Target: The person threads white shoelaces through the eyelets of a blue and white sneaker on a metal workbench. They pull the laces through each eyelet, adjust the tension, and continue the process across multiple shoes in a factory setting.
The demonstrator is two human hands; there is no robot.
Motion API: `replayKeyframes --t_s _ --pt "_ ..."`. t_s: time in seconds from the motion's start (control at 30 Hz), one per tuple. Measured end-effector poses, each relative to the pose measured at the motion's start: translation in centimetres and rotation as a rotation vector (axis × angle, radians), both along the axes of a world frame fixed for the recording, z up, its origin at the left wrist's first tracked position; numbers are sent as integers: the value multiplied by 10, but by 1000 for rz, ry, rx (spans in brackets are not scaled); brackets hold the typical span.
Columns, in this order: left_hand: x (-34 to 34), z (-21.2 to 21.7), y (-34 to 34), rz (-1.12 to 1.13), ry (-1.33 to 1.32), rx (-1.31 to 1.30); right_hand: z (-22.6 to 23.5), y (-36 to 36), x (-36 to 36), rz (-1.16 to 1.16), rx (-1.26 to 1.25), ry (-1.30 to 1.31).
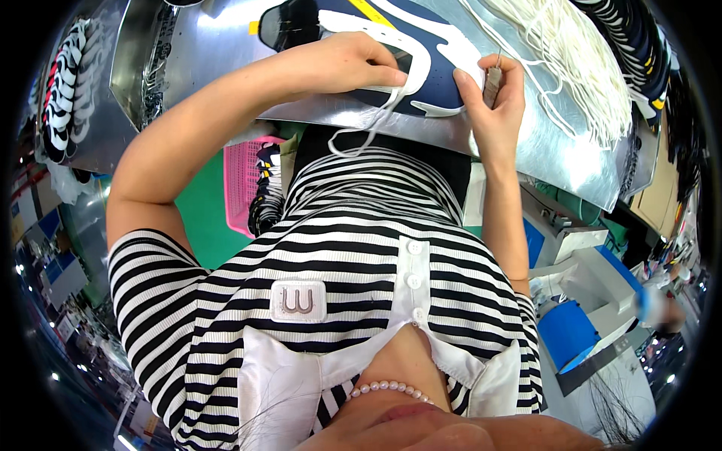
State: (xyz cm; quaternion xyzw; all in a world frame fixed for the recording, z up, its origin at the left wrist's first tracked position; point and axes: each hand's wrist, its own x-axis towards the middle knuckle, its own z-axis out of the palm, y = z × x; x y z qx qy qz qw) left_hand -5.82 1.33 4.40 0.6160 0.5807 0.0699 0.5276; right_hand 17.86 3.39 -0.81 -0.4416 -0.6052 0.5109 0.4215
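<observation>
A navy and white shoe upper (440, 94) with a yellow stripe lies on the metal table in front of me. My left hand (357, 66) reaches over its opening, with thumb and forefinger pinched at the white eyelet edge. From those fingertips a white shoelace (370, 134) hangs in a loop over the table's near edge. Whether the upper's edge is pinched along with it is hard to see. My right hand (496, 101) is closed around a hand tool (492, 86) with a brown wrapped handle and a thin metal shaft. Its thumb rests against the upper's right side.
A heap of white laces (583, 68) covers the right of the metal table (323, 113). Stacked dark uppers (635, 52) stand beyond it, more shoe parts (71, 90) at far left. A pink basket (235, 188) sits below; a grey and blue machine (575, 331) is at right.
</observation>
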Motion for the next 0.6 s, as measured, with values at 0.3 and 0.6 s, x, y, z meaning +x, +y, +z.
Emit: replayKeyframes --t_s 0.3,0.6 --pt "-4 -35 0 547 -465 207 -5 6 1 1 -209 -6" --pt "-8 -23 11 280 7 348 -8 7 0 17 -342 197"
